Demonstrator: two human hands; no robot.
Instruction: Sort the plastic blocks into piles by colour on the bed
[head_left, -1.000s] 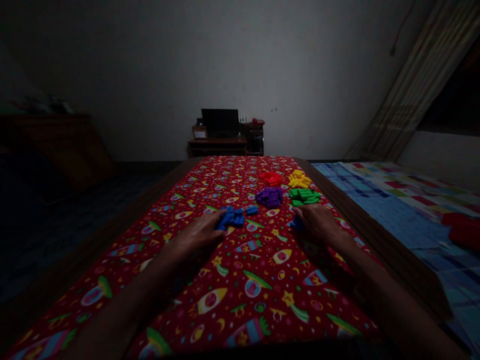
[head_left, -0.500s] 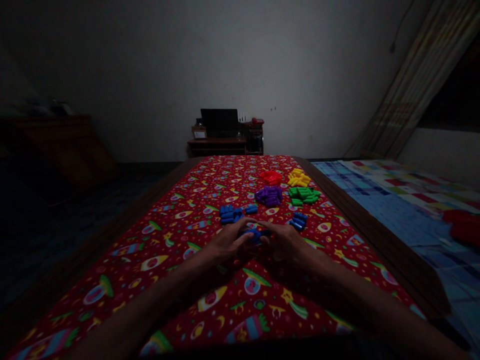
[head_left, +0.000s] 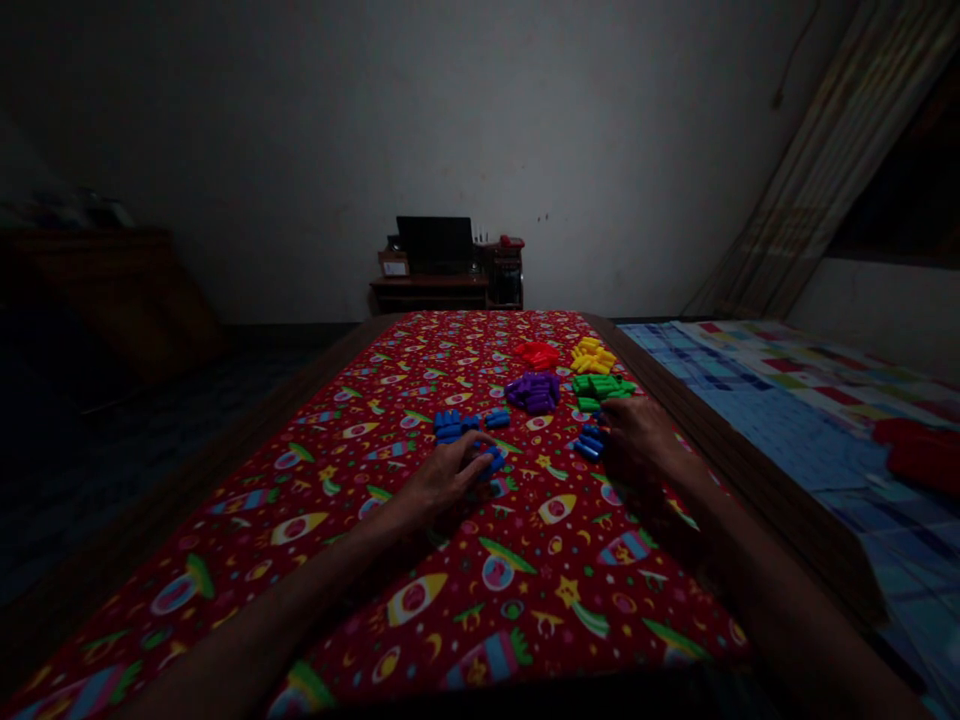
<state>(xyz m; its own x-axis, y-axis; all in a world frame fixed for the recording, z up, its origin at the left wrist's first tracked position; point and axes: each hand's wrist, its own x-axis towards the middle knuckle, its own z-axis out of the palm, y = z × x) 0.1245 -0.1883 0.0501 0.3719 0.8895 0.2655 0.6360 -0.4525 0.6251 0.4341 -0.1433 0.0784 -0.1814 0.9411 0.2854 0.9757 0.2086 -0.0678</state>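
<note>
My left hand [head_left: 446, 470] rests low over the red cloth, thumb and fingers closed around small blue cylinders [head_left: 493, 461]; how many lie in its grasp is hidden. Just beyond it sits a pile of blue cylinders [head_left: 448, 424], with a few more blue ones [head_left: 497, 419] beside that pile. Over at the right, my right hand [head_left: 643, 430] pinches a small blue cylinder [head_left: 598, 416] above a little row of darker blue cylinders [head_left: 588, 446]. Its fingertips are partly hidden by the hand itself.
Behind lie piles of purple [head_left: 534, 392], green [head_left: 600, 390], red [head_left: 537, 354] and yellow [head_left: 593, 355] cylinders. The patterned red cloth [head_left: 420, 600] covers a table with a dark wooden edge [head_left: 780, 510]. A monitor [head_left: 435, 243] stands by the far wall.
My hands have parted. The right one has moved right and forward, from the middle to the darker blue row. My left hand stays nearly in place with blue cylinders at its fingers.
</note>
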